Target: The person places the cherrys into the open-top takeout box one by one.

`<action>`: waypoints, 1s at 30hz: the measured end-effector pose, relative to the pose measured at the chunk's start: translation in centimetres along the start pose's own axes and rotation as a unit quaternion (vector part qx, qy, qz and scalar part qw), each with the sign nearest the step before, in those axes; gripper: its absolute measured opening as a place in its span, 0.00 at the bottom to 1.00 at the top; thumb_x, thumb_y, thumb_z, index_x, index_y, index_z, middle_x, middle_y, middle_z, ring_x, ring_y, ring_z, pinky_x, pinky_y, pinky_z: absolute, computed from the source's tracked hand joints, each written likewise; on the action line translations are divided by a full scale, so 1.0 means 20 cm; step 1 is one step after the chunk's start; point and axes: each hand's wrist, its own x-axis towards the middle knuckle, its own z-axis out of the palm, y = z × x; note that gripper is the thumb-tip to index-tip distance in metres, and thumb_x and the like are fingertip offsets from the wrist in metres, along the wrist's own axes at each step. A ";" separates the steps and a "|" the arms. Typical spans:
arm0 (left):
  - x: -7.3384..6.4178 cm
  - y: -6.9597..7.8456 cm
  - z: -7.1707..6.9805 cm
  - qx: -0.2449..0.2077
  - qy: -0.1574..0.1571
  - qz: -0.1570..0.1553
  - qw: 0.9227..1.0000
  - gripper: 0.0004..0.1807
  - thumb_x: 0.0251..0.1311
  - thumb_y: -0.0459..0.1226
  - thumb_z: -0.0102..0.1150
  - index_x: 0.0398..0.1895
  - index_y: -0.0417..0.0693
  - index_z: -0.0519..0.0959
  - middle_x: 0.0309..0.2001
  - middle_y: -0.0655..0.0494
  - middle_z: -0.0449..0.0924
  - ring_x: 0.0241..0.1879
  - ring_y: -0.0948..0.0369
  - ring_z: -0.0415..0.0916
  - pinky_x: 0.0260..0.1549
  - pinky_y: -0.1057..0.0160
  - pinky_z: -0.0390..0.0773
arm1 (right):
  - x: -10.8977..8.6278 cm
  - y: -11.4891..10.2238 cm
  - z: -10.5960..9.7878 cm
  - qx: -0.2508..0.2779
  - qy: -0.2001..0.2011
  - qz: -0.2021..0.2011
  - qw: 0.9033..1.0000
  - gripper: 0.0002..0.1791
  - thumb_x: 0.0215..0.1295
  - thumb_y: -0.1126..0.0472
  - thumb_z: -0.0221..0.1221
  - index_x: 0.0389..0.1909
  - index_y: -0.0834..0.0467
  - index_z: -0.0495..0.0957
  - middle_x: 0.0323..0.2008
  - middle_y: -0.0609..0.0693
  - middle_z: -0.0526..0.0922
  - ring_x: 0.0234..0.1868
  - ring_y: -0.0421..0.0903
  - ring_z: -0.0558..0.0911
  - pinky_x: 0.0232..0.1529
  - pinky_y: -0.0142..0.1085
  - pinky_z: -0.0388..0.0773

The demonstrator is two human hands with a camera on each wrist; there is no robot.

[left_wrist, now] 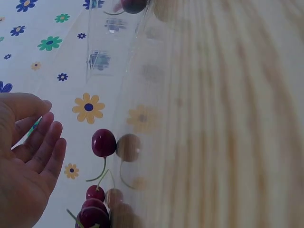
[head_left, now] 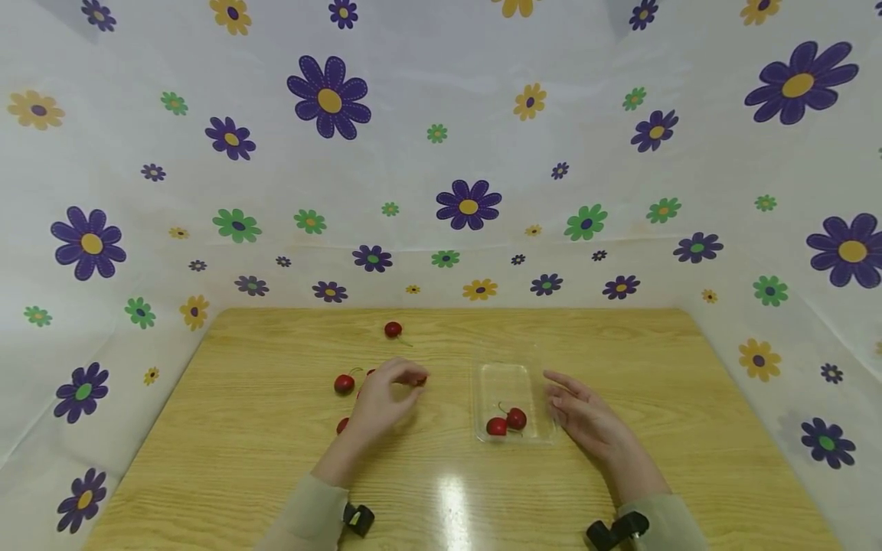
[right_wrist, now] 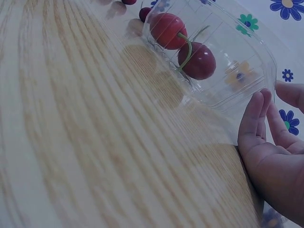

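My left hand hovers over the left part of the table, fingers loosely bent. Just beyond its fingertips shows a cherry; in the left wrist view a dark cherry rests on the tabletop, apart from the hand. A clear plastic box holds two red cherries at its near end. Along the box's right side my right hand has relaxed fingers; in the right wrist view its fingertips are at the box wall, and whether they touch is unclear.
Left of and partly behind the left hand lie several more cherries, one cherry with its stem up. Another cherry lies near the back edge. The wooden table meets a flower-printed cloth behind and at the sides.
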 end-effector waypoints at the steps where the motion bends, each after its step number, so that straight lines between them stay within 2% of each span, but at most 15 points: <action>1: 0.00 -0.01 -0.01 -0.001 0.002 -0.005 1.000 0.13 0.60 0.23 0.71 0.47 0.40 0.87 0.45 0.48 0.88 0.44 0.53 0.85 0.49 0.53 0.88 | 0.00 0.00 0.00 -0.001 0.000 0.000 1.000 0.25 0.82 0.74 0.47 0.64 0.44 0.79 0.54 0.42 0.81 0.52 0.34 0.81 0.58 0.26 0.81; 6: -0.02 -0.04 -0.06 0.000 0.014 -0.023 1.000 0.14 0.60 0.22 0.70 0.48 0.39 0.87 0.47 0.47 0.88 0.45 0.51 0.84 0.50 0.52 0.87 | 0.00 0.00 0.00 -0.007 0.006 0.001 1.000 0.25 0.81 0.73 0.47 0.63 0.43 0.79 0.54 0.42 0.81 0.52 0.34 0.81 0.59 0.26 0.81; 10: -0.04 -0.08 -0.10 0.007 0.024 -0.026 0.999 0.14 0.60 0.22 0.70 0.48 0.40 0.87 0.46 0.46 0.88 0.44 0.50 0.85 0.44 0.51 0.87 | 0.00 0.00 0.00 -0.012 0.010 0.000 1.000 0.25 0.82 0.73 0.47 0.63 0.43 0.79 0.54 0.42 0.81 0.52 0.34 0.81 0.59 0.27 0.81; 13: -0.05 -0.10 -0.12 0.011 0.030 -0.037 0.999 0.15 0.60 0.23 0.70 0.48 0.43 0.87 0.46 0.47 0.88 0.42 0.51 0.84 0.37 0.55 0.86 | 0.00 0.00 0.00 -0.012 0.009 -0.003 1.000 0.25 0.81 0.73 0.47 0.63 0.43 0.79 0.54 0.42 0.81 0.52 0.35 0.82 0.59 0.27 0.81; 16: -0.05 -0.11 -0.14 0.010 0.036 -0.044 0.998 0.14 0.61 0.23 0.69 0.48 0.43 0.87 0.45 0.45 0.87 0.41 0.54 0.83 0.34 0.62 0.84 | 0.00 0.00 0.00 -0.006 0.002 -0.005 1.000 0.25 0.81 0.74 0.46 0.64 0.44 0.79 0.54 0.42 0.81 0.52 0.35 0.82 0.59 0.27 0.81; 20: -0.06 -0.14 -0.17 0.011 0.045 -0.033 0.998 0.13 0.62 0.22 0.69 0.49 0.39 0.86 0.44 0.42 0.86 0.39 0.56 0.82 0.35 0.62 0.85 | 0.00 0.00 0.00 0.003 -0.014 -0.011 1.000 0.26 0.82 0.74 0.45 0.65 0.45 0.78 0.54 0.42 0.81 0.52 0.35 0.82 0.59 0.27 0.81; 24: -0.06 -0.16 -0.21 0.027 0.053 -0.025 0.998 0.14 0.62 0.23 0.70 0.50 0.38 0.86 0.44 0.44 0.87 0.39 0.54 0.85 0.35 0.59 0.84 | 0.00 0.00 0.00 0.013 -0.027 -0.015 0.999 0.27 0.82 0.74 0.44 0.66 0.45 0.78 0.54 0.42 0.82 0.51 0.35 0.83 0.58 0.27 0.81; 26: -0.06 -0.16 -0.23 0.032 0.057 -0.033 0.997 0.14 0.62 0.23 0.70 0.50 0.38 0.86 0.46 0.45 0.87 0.40 0.52 0.85 0.35 0.59 0.83 | 0.00 0.00 0.00 0.018 -0.030 -0.014 0.999 0.27 0.82 0.74 0.43 0.66 0.46 0.79 0.54 0.43 0.82 0.51 0.35 0.83 0.58 0.27 0.81; 30: -0.07 -0.18 -0.26 0.037 0.061 -0.051 0.996 0.14 0.63 0.23 0.69 0.51 0.39 0.86 0.49 0.46 0.88 0.44 0.50 0.86 0.43 0.57 0.86 | 0.00 0.00 0.00 0.020 -0.028 -0.014 0.999 0.27 0.82 0.74 0.44 0.66 0.46 0.79 0.54 0.43 0.82 0.52 0.35 0.83 0.58 0.27 0.81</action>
